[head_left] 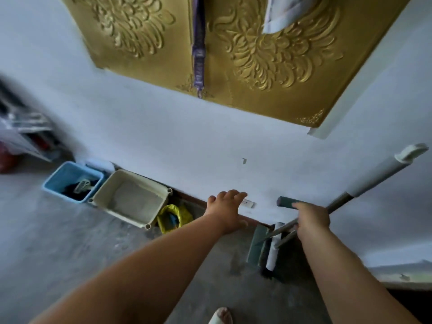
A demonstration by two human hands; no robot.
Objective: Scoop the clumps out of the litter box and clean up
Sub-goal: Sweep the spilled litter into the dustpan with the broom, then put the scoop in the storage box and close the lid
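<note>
Litter box (140, 178) sat vs. the wall, long axis along it, well left of the L hand (225, 210) (nearer one, fingers spread, holding nothing), while the R hand (312, 219) gripped the broom & dustpan handles (286, 202).

Floor (70, 242) before litter box (119, 215) open; blue bin (62, 195) left, yellow bag (167, 217) right, wall (163, 141) behind.
</note>
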